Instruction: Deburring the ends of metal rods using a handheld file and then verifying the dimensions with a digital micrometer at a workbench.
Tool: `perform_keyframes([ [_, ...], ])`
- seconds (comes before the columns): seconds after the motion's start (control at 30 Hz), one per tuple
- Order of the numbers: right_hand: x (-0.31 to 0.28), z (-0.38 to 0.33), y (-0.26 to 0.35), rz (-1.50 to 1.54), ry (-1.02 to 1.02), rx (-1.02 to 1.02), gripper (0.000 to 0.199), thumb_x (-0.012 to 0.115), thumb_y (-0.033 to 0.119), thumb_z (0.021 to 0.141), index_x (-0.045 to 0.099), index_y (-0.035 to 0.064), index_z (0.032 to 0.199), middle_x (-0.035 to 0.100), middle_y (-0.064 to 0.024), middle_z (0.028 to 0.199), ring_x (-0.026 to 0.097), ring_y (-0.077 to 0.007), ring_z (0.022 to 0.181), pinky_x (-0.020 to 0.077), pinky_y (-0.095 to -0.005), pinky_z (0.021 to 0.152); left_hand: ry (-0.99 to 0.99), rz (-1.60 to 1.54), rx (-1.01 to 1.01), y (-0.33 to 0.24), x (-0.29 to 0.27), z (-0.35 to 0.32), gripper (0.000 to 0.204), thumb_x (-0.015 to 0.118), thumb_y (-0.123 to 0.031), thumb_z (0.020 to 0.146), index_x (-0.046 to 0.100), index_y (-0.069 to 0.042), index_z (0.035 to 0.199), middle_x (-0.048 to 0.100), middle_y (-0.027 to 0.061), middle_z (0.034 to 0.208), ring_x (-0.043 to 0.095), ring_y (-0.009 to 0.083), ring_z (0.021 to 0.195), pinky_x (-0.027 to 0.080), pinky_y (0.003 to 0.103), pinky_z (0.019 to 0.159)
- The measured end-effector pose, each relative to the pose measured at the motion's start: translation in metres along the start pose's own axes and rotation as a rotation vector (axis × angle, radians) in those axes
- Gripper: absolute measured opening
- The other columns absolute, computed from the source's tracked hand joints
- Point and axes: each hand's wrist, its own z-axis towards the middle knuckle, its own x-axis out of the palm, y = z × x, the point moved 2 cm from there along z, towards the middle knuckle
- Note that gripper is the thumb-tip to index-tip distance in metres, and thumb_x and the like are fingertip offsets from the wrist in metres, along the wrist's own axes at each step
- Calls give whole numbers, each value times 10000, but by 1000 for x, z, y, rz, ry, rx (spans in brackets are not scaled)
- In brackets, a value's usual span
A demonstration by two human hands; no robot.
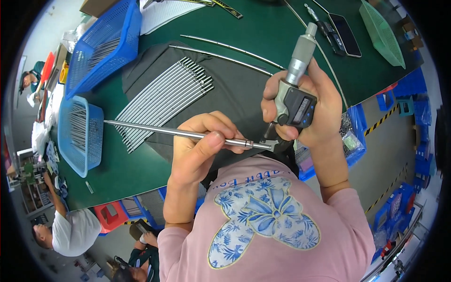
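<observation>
My left hand (199, 145) pinches a thin steel rod (159, 129) between thumb and fingers. The rod slants across the front of the table, its stepped end pointing right. In my right hand (324, 103) is a digital micrometer (299, 107), fingers wrapped round its frame and its thimble pointing up and away. The rod's right end lies at the micrometer's jaw; whether the jaw touches it I cannot tell. Beyond my left hand, a row of several similar steel rods (164, 98) lies side by side on a dark grey cloth (230, 80).
Two blue baskets (81, 141) with rods stand on the left. Two longer rods (221, 57) lie behind the row. At the back right are another micrometer (322, 28), a phone (345, 35) and a green basket (383, 35). Other people (75, 232) are at the lower left.
</observation>
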Motion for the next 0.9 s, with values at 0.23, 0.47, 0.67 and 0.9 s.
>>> perform_keyframes([
  [0.23,4,5,-3,101,50,65,699,218,507,905,557,-104,887,597,-219,680,470,-173,335,386,-221,327,-83,-82,-117,8,1,1,189,566,-112,829,535,74,820,547,187,829,616,246,725,541,308,659],
  [0.47,10,8,-7,102,73,142,688,232,503,905,553,-106,882,604,-195,673,468,-163,334,406,-220,353,-98,-91,-200,7,2,0,172,572,-89,814,536,79,810,543,182,820,626,256,717,556,312,642],
  [0.67,13,8,-8,88,19,145,724,194,525,898,556,-99,847,566,-255,642,442,-197,346,348,-232,289,-93,-83,-225,5,2,-1,172,572,-90,814,536,78,808,547,175,813,631,259,708,557,306,621],
  [0.9,11,8,-8,99,82,134,755,206,570,873,553,-100,862,572,-254,647,451,-199,348,358,-239,296,-90,-106,-253,6,0,0,167,565,-89,818,534,76,812,547,174,811,632,261,707,558,305,611],
])
